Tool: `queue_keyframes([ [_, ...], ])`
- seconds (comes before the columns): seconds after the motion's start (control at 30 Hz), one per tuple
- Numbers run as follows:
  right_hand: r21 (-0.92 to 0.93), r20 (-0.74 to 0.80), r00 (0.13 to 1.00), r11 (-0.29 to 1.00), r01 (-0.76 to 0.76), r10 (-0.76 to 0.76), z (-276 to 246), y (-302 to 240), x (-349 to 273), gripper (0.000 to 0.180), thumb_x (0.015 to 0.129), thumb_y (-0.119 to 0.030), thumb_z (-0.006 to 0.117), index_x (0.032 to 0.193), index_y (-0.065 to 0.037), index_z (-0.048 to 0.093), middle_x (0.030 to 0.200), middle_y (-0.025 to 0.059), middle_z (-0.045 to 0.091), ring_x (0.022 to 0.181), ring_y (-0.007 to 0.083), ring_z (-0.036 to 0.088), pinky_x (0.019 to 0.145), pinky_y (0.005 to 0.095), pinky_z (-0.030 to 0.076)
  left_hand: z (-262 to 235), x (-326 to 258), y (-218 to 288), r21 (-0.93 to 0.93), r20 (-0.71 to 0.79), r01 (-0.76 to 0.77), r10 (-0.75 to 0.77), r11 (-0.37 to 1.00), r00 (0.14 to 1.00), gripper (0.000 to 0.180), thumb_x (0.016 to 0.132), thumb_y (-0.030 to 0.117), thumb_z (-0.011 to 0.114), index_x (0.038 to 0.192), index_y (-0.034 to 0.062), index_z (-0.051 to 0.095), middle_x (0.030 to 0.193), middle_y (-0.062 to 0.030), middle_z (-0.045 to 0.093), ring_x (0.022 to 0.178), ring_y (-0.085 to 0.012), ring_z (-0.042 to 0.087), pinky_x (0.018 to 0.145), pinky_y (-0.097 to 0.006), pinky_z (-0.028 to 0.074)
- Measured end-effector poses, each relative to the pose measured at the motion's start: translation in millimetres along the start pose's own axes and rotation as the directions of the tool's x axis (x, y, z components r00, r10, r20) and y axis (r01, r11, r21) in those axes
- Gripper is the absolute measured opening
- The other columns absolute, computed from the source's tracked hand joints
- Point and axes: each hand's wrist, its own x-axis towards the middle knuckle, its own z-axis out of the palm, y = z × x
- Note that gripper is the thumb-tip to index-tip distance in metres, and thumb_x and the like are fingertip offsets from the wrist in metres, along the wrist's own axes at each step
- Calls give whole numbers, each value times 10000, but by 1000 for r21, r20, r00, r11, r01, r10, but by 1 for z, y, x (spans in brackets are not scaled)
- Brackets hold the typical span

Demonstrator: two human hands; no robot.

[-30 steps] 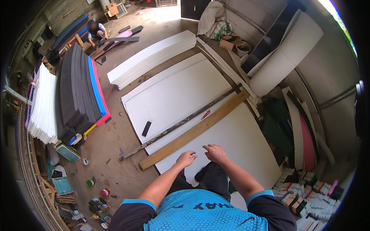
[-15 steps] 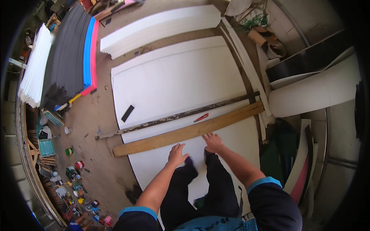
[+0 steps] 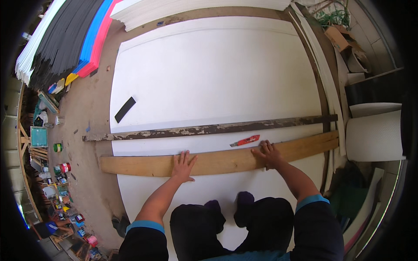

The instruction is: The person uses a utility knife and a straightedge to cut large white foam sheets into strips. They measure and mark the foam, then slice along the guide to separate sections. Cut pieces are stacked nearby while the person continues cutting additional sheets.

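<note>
1. One long pale wooden plank (image 3: 217,160) lies flat across the large white foam sheet (image 3: 209,74) on the floor, running from the sheet's left edge to its right edge.
2. Left hand (image 3: 183,167): flat, fingers spread, palm pressed down on the plank left of its middle. It grips nothing.
3. Right hand (image 3: 268,155): flat, fingers extended, resting on the plank right of its middle. It grips nothing.
4. One dark weathered metal straightedge with flaking paint (image 3: 209,129) lies just beyond the plank, roughly parallel to it and apart from it.
5. One red utility knife (image 3: 245,141) lies on the sheet between the straightedge and the plank, just beside the right hand; whether they touch cannot be told.
6. One small black rectangular strip (image 3: 125,109) lies at the sheet's left edge, well apart from both hands.
7. The person's two feet in dark socks (image 3: 228,202) rest on the sheet near the plank.
8. One stack of black, blue and red foam sheets (image 3: 72,37) stands at upper left on the floor.
9. One white textured roll (image 3: 375,135) lies at right, past the plank's end.
10. Several small paint tins and jars (image 3: 61,167) sit on the floor at left; the exact count cannot be told.
</note>
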Motion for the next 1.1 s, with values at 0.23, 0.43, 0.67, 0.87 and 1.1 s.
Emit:
queue_keyframes([
  [0.23, -3, -146, 982, 993, 119, -118, -14, 23, -3, 1323, 472, -412, 960, 1598, -557, 280, 1468, 307, 459, 1353, 456, 476, 1077, 581, 394, 17, 3, -24, 42, -174, -73, 79, 996, 981, 1303, 733, 615, 844, 1710, 235, 70, 1674, -280, 253, 1504, -494, 307, 1174, -715, 275],
  [0.43, -54, -316, 945, 996, 70, -84, -142, 60, -20, 1371, 486, -388, 989, 1624, -524, 238, 1548, 298, 428, 1426, 473, 437, 1156, 617, 363, -76, 0, -62, 71, -377, 67, -36, 995, 925, 1357, 641, 573, 906, 1704, 292, 111, 1649, -219, 312, 1489, -452, 339, 1169, -680, 321],
  [0.67, -201, -428, 904, 975, -91, -4, -241, 108, -7, 1370, 501, -414, 982, 1628, -522, 209, 1531, 259, 449, 1395, 459, 475, 1163, 618, 377, -196, 6, -113, 36, -483, 109, -78, 993, 872, 1330, 648, 455, 919, 1700, 306, 119, 1667, -204, 281, 1504, -450, 319, 1181, -683, 336],
  [0.87, -83, -377, 924, 991, -105, 66, -291, 130, 24, 1300, 550, -309, 939, 1628, -507, 240, 1576, 266, 412, 1447, 471, 424, 1210, 619, 321, -257, 42, -158, 60, -409, 85, -53, 995, 911, 1320, 690, 446, 907, 1702, 305, 73, 1688, -208, 251, 1530, -451, 287, 1191, -680, 324],
  [1.1, 92, -345, 935, 994, -57, 86, -278, 197, 117, 1196, 550, -303, 903, 1593, -515, 358, 1581, 261, 378, 1455, 464, 392, 1231, 610, 292, -284, 143, -191, 58, -237, 71, -56, 996, 970, 1301, 763, 461, 885, 1702, 310, -4, 1715, -209, 214, 1560, -454, 244, 1200, -691, 292],
])
